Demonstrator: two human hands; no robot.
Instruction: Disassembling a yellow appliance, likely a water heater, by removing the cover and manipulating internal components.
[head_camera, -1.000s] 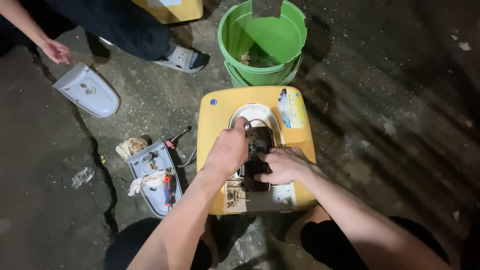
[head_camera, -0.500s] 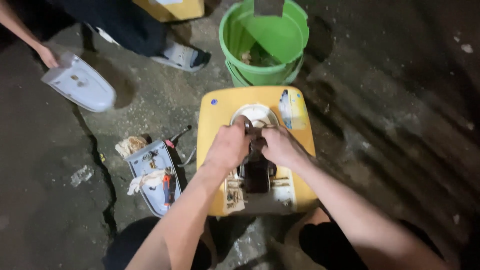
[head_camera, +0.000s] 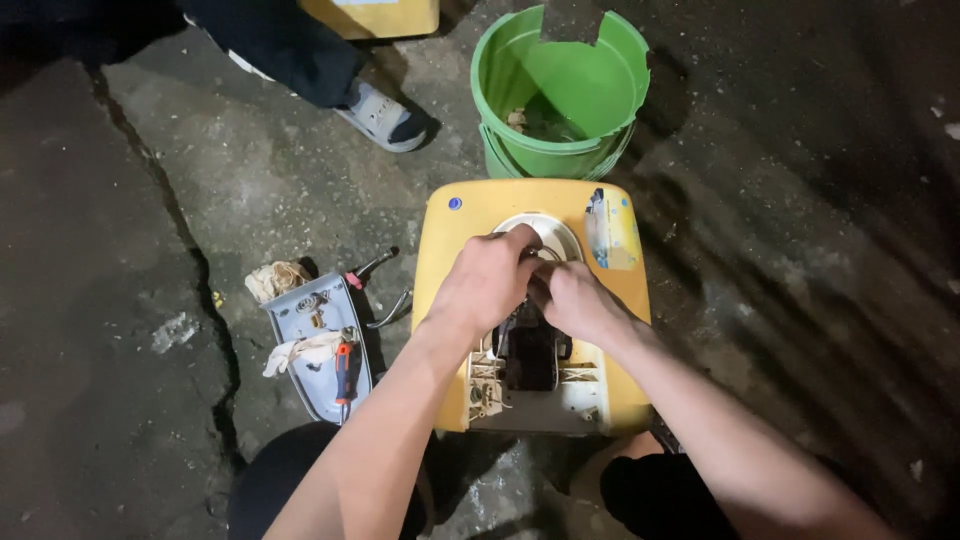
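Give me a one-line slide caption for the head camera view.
Both hands, left hand and right hand, work inside an opened yellow appliance beside a broken green bucket.

A rectangular blue-and-yellow label (head_camera: 611, 228) sits on the yellow casing's (head_camera: 440, 270) upper right corner.

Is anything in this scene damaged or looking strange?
Yes. The green bucket behind the yellow appliance has a broken rim: a jagged piece is missing at its far edge. The concrete floor also has a long crack running down the left side.
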